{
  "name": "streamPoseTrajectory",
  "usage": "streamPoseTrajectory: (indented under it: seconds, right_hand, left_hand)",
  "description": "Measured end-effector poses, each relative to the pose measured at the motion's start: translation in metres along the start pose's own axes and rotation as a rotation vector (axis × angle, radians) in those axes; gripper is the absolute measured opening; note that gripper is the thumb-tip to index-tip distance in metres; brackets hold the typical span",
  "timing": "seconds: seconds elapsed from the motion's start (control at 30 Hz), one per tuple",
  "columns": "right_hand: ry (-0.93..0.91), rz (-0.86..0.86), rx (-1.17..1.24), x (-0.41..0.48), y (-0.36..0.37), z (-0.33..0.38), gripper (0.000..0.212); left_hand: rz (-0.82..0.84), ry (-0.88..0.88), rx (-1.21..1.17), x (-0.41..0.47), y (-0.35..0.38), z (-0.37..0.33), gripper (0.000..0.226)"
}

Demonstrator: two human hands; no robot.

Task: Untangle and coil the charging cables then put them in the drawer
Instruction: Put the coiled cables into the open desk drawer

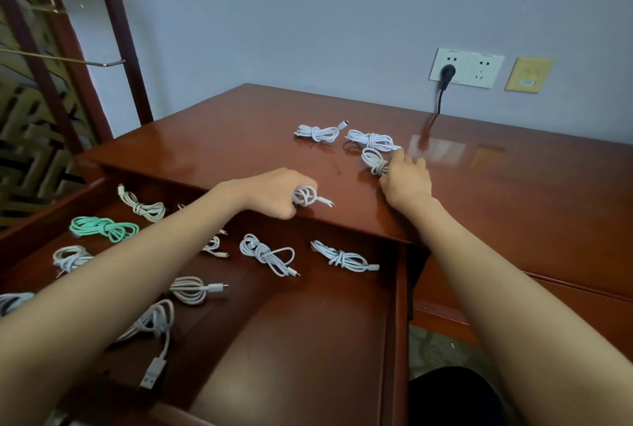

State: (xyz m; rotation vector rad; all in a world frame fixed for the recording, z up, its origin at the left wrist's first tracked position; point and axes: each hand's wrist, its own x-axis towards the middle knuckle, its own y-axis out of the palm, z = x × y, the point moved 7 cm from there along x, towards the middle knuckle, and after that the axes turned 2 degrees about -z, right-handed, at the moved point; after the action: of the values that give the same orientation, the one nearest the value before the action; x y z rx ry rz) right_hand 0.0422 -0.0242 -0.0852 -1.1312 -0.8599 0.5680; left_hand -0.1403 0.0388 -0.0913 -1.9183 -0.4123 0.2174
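1. L hand [277,191]: closed round a small white coil [306,196], with the connector tail sticking out toward 3 o'clock. The hand sat at the front edge of the desk [513,192], directly over the open drawer [394,305]. I read this as a staging pos.: the coil was finished and only needed lowering in.

2. R hand [407,179]: fingers curled onto a second coil [375,160] on the desktop, at approx. 2 o'clock from the L hand. I could not tell whether it was lifted or resting. Gripping across the wrap probably kept the loops from springing open.

3. Also on the desk were a third coil [371,139], just beside the R-hand one at 12 o'clock, and a fourth coil [318,132] apart at 10 o'clock. All looked wrapped, so I judged untangling complete, with transfer only remaining.

4. Drawer contents: many coils laid singly, incl. a teal coil [104,228] toward 9 o'clock. Keeping them spaced likely prevented re-tangling.

5. Risk, in my est.: the loose tail could catch the desk edge on the way down.
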Motion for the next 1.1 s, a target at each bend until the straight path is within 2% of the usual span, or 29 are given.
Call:
streamPoseTrajectory:
  seconds: [0.13,0.27,0.37,0.47,0.67,0.87,1.0,1.1]
  right_hand:
    - [0.017,-0.031,0.082,-0.012,-0.004,0.003,0.049]
    - [-0.069,-0.013,0.058,-0.025,-0.007,0.011,0.050]
    - [-0.104,0.015,0.073,-0.031,-0.012,0.012,0.046]
    - [-0.094,0.045,0.061,-0.036,-0.013,0.010,0.044]
    - [-0.075,0.024,0.110,-0.050,-0.012,0.013,0.042]
    - [-0.173,-0.007,0.224,-0.075,-0.020,0.031,0.034]
    - [-0.279,-0.002,0.263,-0.096,-0.025,0.045,0.033]
    - [-0.393,0.054,0.158,-0.111,-0.021,0.060,0.037]
  left_hand:
    - [0.143,0.014,-0.004,-0.019,0.006,-0.010,0.038]
    - [0.281,-0.028,0.089,-0.038,0.023,0.000,0.029]
    - [0.302,-0.116,0.159,-0.046,0.031,0.020,0.053]
    - [0.334,-0.177,0.226,-0.048,0.041,0.033,0.055]
    - [0.203,-0.187,0.373,-0.040,0.044,0.036,0.030]
    - [0.139,-0.172,0.380,-0.040,0.044,0.040,0.049]
    - [0.093,-0.133,0.316,-0.051,0.039,0.032,0.043]
    - [0.094,-0.147,0.216,-0.060,0.036,0.027,0.030]
